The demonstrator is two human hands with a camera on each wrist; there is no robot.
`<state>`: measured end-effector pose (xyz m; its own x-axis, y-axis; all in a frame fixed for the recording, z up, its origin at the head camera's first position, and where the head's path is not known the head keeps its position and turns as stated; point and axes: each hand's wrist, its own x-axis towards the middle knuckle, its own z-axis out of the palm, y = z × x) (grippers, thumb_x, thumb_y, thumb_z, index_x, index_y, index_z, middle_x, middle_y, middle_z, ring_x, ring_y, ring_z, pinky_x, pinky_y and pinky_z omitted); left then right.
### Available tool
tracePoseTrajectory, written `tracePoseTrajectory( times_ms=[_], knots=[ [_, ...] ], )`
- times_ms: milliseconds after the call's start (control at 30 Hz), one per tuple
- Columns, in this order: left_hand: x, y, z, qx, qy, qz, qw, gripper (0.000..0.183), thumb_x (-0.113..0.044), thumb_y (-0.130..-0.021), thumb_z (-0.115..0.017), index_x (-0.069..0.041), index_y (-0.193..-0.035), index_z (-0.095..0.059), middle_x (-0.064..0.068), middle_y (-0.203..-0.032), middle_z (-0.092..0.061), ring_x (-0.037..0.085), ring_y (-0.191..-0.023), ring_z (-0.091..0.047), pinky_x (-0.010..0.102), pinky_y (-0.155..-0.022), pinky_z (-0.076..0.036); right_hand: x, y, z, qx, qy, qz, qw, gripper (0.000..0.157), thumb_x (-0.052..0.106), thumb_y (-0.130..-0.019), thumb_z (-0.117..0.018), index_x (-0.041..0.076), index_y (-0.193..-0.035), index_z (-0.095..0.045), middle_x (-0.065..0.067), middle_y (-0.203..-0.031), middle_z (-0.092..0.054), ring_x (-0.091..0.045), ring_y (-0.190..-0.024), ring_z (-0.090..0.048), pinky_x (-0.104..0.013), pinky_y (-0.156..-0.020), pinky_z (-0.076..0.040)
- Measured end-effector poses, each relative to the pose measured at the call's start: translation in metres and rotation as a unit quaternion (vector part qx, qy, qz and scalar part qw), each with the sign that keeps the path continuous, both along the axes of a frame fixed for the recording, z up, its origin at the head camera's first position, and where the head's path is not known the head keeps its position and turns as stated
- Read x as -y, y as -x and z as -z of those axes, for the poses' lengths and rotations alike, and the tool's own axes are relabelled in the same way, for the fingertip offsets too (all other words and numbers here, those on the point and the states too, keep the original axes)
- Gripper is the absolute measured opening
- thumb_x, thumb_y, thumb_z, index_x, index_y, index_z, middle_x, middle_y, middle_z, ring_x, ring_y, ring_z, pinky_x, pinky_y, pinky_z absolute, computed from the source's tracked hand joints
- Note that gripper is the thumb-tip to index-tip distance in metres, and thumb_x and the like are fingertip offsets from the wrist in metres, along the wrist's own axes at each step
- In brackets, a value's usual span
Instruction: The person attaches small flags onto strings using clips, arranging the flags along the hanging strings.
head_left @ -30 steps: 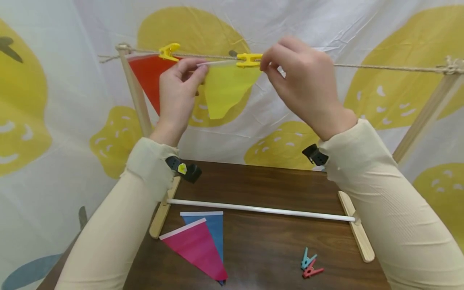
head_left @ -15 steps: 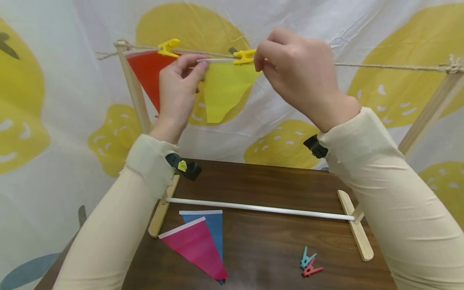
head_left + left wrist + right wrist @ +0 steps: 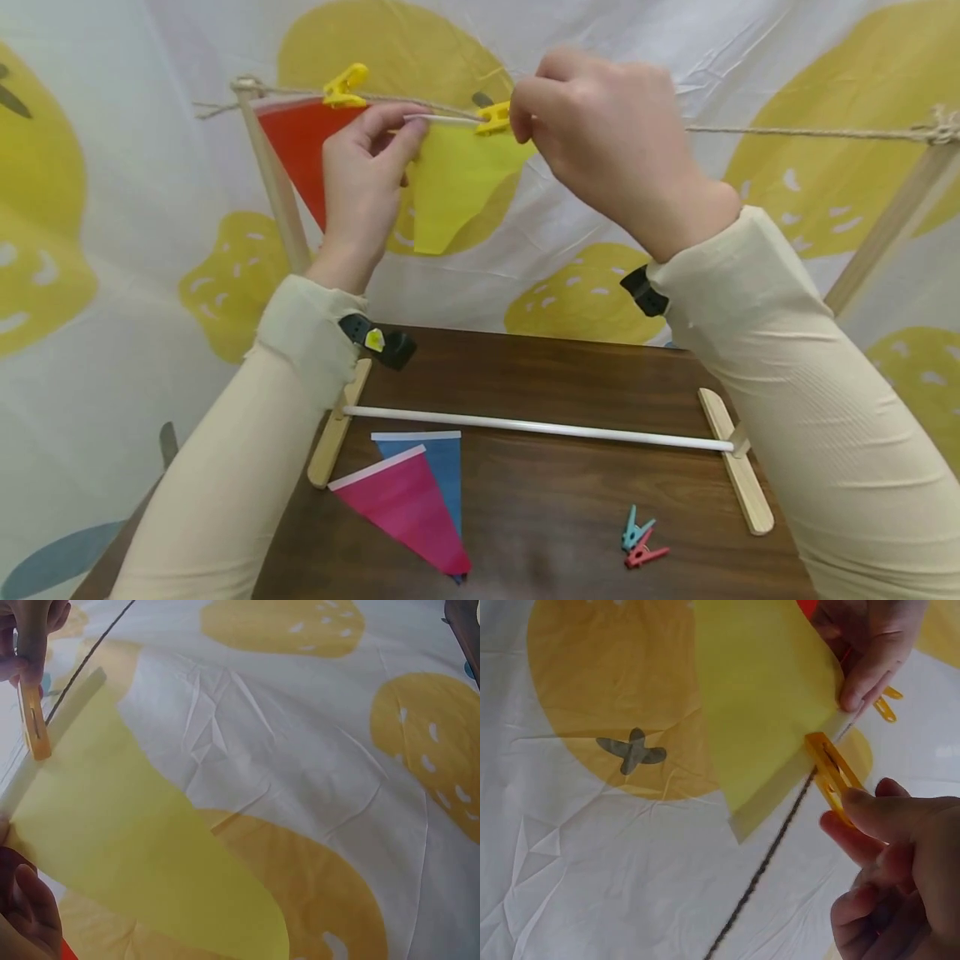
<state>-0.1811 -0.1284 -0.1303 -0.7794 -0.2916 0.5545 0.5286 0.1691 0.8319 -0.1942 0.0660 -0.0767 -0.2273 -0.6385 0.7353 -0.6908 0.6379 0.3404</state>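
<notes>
Head view: a person's left hand (image 3: 360,179) pinches the upper left corner of a yellow pennant (image 3: 453,183) at the twine line (image 3: 795,132), while the right hand (image 3: 607,142) grips a yellow clip (image 3: 491,119) on its top edge. Letting go early could leave the pennant sagging or slipping, if the clip holds poorly. Quarters are tight at left, where the left hand overlaps a red pennant (image 3: 292,150) under a second clip (image 3: 345,86) — a stray knuckle might jar either. Bare twine runs from the right hand to the right post (image 3: 892,225), the roomier side.

Left wrist view: the yellow clip crosses the pennant's white border, in from its free corner; a shallow bite — its depth cannot be told — would be the likeliest cause of a drop. The cloth's lower part hangs before a lemon-print curtain (image 3: 330,765).

Right wrist view: thumb and fingers clasp the clip's tail end, across twine and border, with space beyond the free corner for backing away.
</notes>
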Motion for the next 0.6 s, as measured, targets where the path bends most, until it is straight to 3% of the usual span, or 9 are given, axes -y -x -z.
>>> tracePoseTrajectory(
  times_ms=[133,233,333,600],
  knots=[
    [-0.0007,0.0007,-0.0008,0.001,-0.003,0.003,1.0,0.018,-0.021,-0.083,-0.062,-0.014,-0.099,-0.068,0.004,-0.096,-0.06,0.016,-0.079,-0.048,0.024,-0.066,-0.042,0.0008,-0.003,-0.0025,0.016,-0.018,0.016,1.0,0.02,-0.002,-0.08,-0.048,0.011,-0.078,-0.064,-0.006,-0.076,-0.057,-0.026,-0.055,-0.051,-0.042,-0.046,-0.036],
    [-0.0009,0.001,0.0,0.004,-0.003,0.006,1.0,0.019,-0.021,-0.083,-0.062,-0.014,-0.099,-0.068,0.003,-0.096,-0.061,0.016,-0.079,-0.049,0.024,-0.066,-0.042,0.0012,-0.0052,-0.0035,0.031,-0.026,0.024,0.999,0.012,0.004,-0.082,-0.056,0.011,-0.087,-0.065,-0.006,-0.08,-0.058,-0.026,-0.056,-0.051,-0.041,-0.046,-0.036],
    [-0.0006,0.0005,0.0012,0.006,-0.002,0.004,1.0,0.019,-0.022,-0.083,-0.062,-0.014,-0.099,-0.068,0.003,-0.095,-0.061,0.016,-0.078,-0.048,0.024,-0.065,-0.042,0.0017,-0.0067,-0.0043,0.051,-0.033,0.032,0.998,0.015,0.011,-0.083,-0.059,0.012,-0.097,-0.063,-0.005,-0.087,-0.059,-0.025,-0.058,-0.052,-0.04,-0.047,-0.036],
    [-0.0018,-0.0004,0.0044,-0.001,0.011,-0.001,0.9999,0.019,-0.022,-0.084,-0.062,-0.014,-0.1,-0.067,0.003,-0.094,-0.06,0.016,-0.078,-0.048,0.024,-0.063,-0.041,-0.0008,-0.0034,-0.0006,0.074,-0.022,0.022,0.997,0.02,0.015,-0.086,-0.049,0.01,-0.096,-0.065,-0.004,-0.098,-0.058,-0.02,-0.063,-0.05,-0.035,-0.051,-0.037]
  ],
)
